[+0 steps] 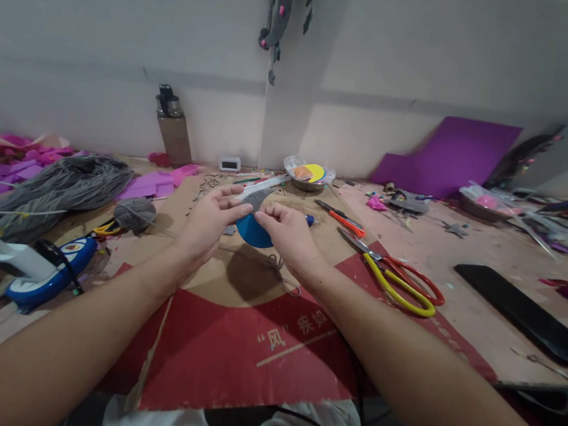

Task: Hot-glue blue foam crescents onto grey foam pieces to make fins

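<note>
A blue round piece [253, 232] with a grey patch [256, 197] on its upper part is held between my two hands, above the cardboard. My left hand [211, 223] grips its left side, thumb across the grey part and fingers stretched behind. My right hand [289, 237] pinches its right edge between thumb and fingers. Whether the grey part is felt or yarn, I cannot tell. A thin grey cord [290, 286] lies loosely curled on the cardboard sheet [229, 362] below my right hand.
Scissors with red and yellow handles [400, 281] and an orange cutter [346, 222] lie to the right, near a black slab [520, 313]. Grey yarn [80, 183] and a blue power strip [51, 284] are at left. A bowl [307, 184] stands at the back.
</note>
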A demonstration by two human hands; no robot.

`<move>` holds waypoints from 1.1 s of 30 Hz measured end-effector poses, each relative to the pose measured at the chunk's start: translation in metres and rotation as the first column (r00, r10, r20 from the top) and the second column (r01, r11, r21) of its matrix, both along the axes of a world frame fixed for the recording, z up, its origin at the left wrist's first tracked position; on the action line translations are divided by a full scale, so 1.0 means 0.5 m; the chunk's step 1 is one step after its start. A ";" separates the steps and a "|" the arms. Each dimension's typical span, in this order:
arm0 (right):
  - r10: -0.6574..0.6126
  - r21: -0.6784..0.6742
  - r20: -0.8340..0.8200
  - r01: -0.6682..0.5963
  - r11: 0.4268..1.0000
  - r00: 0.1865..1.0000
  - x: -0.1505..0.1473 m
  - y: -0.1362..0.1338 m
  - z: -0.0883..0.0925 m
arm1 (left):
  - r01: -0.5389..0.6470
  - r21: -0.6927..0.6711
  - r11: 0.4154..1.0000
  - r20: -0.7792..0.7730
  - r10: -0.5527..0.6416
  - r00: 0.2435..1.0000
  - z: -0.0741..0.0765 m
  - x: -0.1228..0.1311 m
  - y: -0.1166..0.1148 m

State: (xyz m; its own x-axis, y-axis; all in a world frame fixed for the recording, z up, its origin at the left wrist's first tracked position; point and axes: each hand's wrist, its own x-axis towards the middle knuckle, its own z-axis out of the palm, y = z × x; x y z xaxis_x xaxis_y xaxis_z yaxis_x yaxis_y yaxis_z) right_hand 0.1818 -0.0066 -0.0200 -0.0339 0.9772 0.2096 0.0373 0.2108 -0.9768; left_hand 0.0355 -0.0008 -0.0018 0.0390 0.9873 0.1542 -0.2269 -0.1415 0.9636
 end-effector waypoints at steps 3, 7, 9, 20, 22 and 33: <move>-0.010 0.003 0.003 0.010 1.000 1.000 -0.005 -0.004 0.001 | -0.044 0.072 0.996 -0.072 0.049 0.996 -0.002 -0.004 0.003; 0.003 -0.089 -0.114 -0.013 0.996 0.994 -0.005 -0.006 0.007 | -0.020 0.052 0.998 -0.011 0.021 1.000 -0.002 0.004 -0.003; -0.005 -0.152 -0.207 -0.027 0.988 0.978 -0.004 -0.007 0.011 | 0.065 -0.004 0.998 0.077 -0.064 0.995 -0.008 0.014 -0.008; -0.021 -0.243 -0.376 -0.077 0.967 0.926 -0.013 -0.013 0.010 | 0.102 -0.005 0.995 0.132 -0.101 0.986 -0.042 0.033 -0.008; 0.013 -0.237 -0.387 -0.113 0.965 0.922 -0.014 -0.012 0.010 | 0.092 -0.002 0.996 0.163 -0.091 0.982 -0.040 0.032 -0.007; 0.160 -0.192 -0.358 -0.240 0.952 0.920 -0.021 -0.021 0.004 | -0.061 -0.050 0.997 0.311 0.073 0.947 -0.004 -0.010 0.036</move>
